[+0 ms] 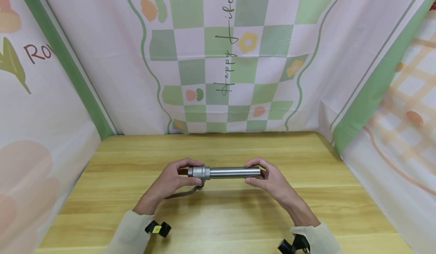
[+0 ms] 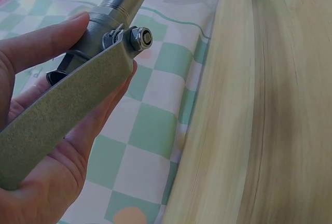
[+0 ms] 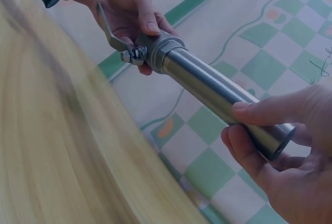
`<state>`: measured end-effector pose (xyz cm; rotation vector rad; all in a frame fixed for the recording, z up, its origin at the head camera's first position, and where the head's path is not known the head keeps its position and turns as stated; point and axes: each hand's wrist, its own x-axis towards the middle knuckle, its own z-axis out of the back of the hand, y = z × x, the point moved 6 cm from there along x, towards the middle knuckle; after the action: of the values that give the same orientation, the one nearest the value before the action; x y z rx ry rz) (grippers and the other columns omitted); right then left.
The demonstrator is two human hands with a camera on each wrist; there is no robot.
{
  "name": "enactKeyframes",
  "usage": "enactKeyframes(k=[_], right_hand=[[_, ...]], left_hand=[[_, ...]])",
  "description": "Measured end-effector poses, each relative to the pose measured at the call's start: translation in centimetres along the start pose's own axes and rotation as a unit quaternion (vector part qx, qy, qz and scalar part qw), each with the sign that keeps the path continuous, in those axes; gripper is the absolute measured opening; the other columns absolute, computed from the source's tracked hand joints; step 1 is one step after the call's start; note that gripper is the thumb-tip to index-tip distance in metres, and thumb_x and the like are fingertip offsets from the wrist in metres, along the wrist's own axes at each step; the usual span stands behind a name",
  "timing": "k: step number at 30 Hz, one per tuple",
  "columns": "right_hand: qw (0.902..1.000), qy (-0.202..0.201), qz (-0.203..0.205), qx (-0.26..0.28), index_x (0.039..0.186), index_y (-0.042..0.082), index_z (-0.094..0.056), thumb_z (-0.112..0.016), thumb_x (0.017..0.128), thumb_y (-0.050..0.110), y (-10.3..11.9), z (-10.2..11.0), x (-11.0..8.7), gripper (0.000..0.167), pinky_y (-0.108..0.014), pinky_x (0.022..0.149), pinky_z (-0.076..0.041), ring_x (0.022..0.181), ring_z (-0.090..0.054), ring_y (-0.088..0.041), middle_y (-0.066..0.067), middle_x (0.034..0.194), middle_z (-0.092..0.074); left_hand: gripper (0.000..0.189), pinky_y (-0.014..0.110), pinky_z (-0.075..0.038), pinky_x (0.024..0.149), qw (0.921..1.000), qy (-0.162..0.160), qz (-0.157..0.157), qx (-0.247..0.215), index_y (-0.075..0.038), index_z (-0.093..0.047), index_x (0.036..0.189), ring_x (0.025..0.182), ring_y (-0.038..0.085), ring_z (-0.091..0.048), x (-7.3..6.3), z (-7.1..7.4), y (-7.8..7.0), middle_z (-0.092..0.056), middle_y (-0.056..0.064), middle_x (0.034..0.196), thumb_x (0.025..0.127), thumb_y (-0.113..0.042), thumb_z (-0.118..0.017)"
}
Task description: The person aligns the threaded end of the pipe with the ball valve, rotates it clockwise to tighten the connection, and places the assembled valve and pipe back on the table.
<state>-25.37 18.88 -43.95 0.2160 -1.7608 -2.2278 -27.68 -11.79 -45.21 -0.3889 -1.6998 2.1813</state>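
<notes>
My left hand (image 1: 169, 179) grips a metal ball valve (image 1: 197, 171), thumb on the near side and fingers on the far side. The valve's flat lever handle (image 2: 67, 110) runs back toward my left wrist, fastened by a nut (image 2: 141, 38). A smooth steel pipe (image 1: 228, 172) joins the valve's right side; threads show at the joint in the right wrist view. Around the pipe's free end, my right hand (image 1: 272, 180) pinches with thumb and fingers. Valve and pipe are held level above the table, roughly left to right. The fingers partly hide the valve's left end.
A wooden table (image 1: 218, 223) lies under both hands. Behind it hangs a green-and-white checked cloth (image 1: 218, 70), with printed cloth walls (image 1: 44, 133) at either side. Each wrist wears a small black camera (image 1: 158, 228).
</notes>
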Motion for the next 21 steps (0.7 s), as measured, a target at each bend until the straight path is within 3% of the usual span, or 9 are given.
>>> enactKeyframes(k=[21], right_hand=[[1.0000, -0.003, -0.006, -0.002, 0.140, -0.003, -0.059, -0.078, 0.102, 0.012, -0.13, 0.08, 0.00, 0.045, -0.029, 0.086, -0.059, 0.104, -0.068, -0.016, -0.024, 0.131, -0.061]], left_hand=[[0.047, 0.040, -0.057, 0.089, 1.0000, -0.002, 0.006, 0.002, -0.021, -0.074, 0.137, 0.114, 0.033, -0.067, 0.00, 0.01, 0.05, -0.068, 0.016, 0.136, 0.092, -0.026, -0.088]])
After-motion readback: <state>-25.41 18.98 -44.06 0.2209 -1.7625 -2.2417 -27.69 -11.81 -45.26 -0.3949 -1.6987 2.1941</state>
